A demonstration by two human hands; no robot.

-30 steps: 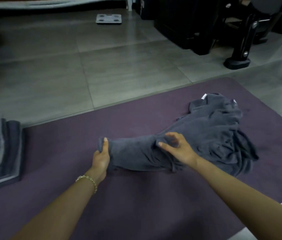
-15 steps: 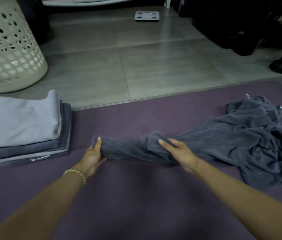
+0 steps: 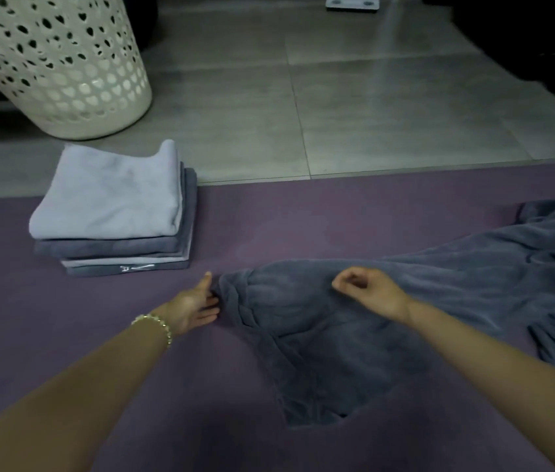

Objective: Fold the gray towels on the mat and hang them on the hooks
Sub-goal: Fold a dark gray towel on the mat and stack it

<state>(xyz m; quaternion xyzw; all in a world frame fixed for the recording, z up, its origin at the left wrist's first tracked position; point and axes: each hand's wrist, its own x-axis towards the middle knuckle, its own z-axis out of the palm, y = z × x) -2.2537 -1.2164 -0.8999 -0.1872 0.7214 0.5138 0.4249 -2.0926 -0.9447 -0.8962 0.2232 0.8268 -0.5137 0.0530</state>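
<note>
Purple mat (image 3: 99,335) on a gray tile floor (image 3: 388,114), pretty dim room tbh. Dark gray towel (image 3: 320,352) lies on the mat, center to right, flat-ish near me and bunched up toward the right.

Left hand (image 3: 194,310) is at the towel's left corner, fingers straight and touching the edge, thumb up, not gripping anything afaict. Right hand (image 3: 371,292) sits over the towel's far edge, well apart from the left, fingers curled. Can't tell if it's pinching fabric or just hovering.

What could go wrong imo:
- the right side is a crumpled mess, so folding w/o flattening it first = lumpy fold that slips off a hook
- w/ no firm hold on the left corner, a tug from the right drags the whole thing sideways
- folded stack (image 3: 112,212) is near that corner, so an elbow or sweep prob knocks it crooked

Hard to see:
- towel's right end runs out of frame, so idk its full shape
- hooks aren't in view at all
- white holey basket (image 3: 54,69) is cut off at the top, contents unknown
- top right is just dark shapes
</note>
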